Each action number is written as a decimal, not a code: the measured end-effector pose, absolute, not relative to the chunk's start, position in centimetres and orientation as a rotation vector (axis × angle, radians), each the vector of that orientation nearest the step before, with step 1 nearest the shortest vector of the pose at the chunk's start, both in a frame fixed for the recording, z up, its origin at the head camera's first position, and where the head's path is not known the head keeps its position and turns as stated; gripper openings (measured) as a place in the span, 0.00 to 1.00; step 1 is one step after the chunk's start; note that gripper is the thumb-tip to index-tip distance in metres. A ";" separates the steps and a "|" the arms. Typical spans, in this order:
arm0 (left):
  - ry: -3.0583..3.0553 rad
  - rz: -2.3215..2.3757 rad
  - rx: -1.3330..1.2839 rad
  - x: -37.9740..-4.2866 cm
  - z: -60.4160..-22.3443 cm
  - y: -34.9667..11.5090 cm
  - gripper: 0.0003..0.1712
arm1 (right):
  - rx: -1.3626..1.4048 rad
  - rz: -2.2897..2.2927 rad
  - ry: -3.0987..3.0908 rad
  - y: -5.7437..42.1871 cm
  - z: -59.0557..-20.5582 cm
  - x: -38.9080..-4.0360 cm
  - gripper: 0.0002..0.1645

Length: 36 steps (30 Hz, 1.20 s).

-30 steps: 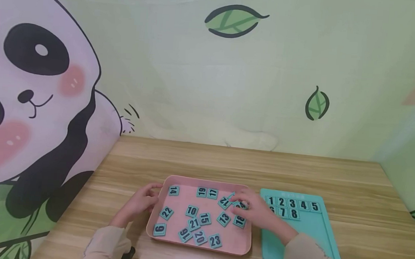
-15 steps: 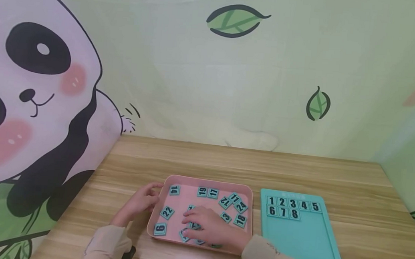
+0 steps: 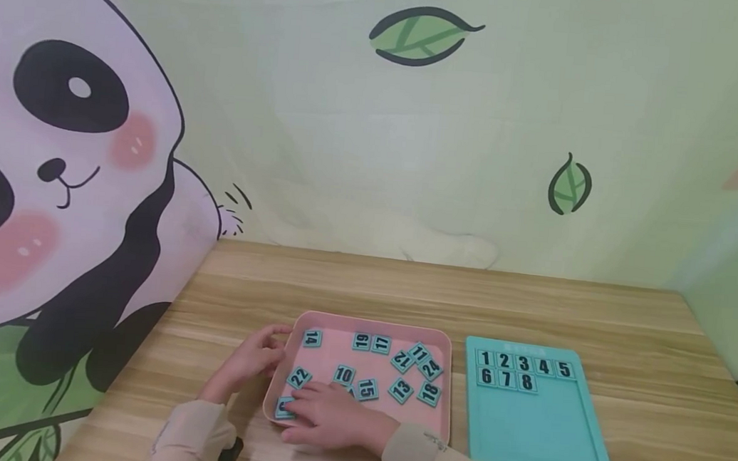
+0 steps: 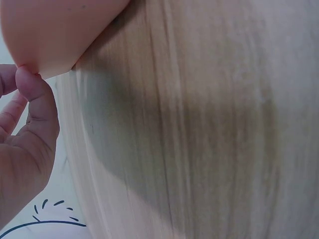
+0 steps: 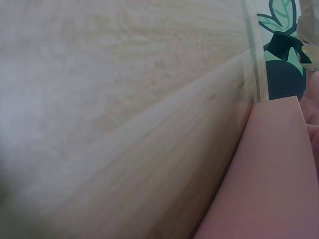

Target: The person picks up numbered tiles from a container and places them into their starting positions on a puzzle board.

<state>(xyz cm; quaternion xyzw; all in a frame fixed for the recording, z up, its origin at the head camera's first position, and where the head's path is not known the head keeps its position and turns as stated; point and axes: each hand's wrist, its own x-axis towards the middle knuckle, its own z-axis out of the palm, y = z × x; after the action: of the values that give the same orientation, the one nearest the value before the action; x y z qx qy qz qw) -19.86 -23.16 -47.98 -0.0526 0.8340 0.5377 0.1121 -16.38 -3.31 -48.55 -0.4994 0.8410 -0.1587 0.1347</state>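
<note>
My left hand holds the left side of a shallow pink tray. In the left wrist view its thumb presses the tray's edge. My right hand reaches across the tray's front, its fingertips touching a teal number tile in the front-left corner. The hand partly covers that tile's digit and hides several tiles under it. Nearby lie tile 22, tile 10 and tile 15. The right wrist view shows the tray's outer wall and only a sliver of the hand.
A teal board lies right of the tray, with tiles 1 to 8 in its top two rows. More tiles, such as 14, 19 and 13, are scattered in the tray. Behind the wooden table stands a panda-printed wall.
My right hand has swept left from the tray's upper-right tiles, over the middle, to the front-left corner tile. Tile 11, partly covered before, now shows. My left hand stays at the tray.
</note>
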 end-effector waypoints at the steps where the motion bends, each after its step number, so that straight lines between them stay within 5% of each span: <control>1: 2.443 1.582 -0.152 -19.9 -48.0 -23.2 0.27 | -1.433 -0.454 2.443 -3.3 -48.6 -16.4 0.34; 12: 2.449 1.569 -0.160 -19.7 -47.8 -23.1 0.27 | -1.393 -0.515 2.469 -2.6 -49.0 -16.2 0.34; 20: 2.440 1.576 -0.152 -19.8 -47.8 -23.1 0.27 | -1.469 -0.596 2.529 -2.9 -48.6 -16.2 0.25; 29: 2.436 1.579 -0.111 -19.6 -47.3 -23.0 0.27 | -1.412 -0.631 2.497 -3.8 -48.7 -16.7 0.32; 36: 2.445 1.564 -0.156 -19.9 -48.2 -23.3 0.26 | -1.416 -0.605 2.454 -4.5 -48.5 -17.0 0.27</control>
<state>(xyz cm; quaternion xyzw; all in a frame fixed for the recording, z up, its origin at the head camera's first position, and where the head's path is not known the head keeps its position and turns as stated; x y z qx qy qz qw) -19.93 -23.26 -48.16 -0.0531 0.8354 0.5343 0.1174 -17.02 -4.52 -48.49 -0.4851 0.8407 -0.2072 0.1221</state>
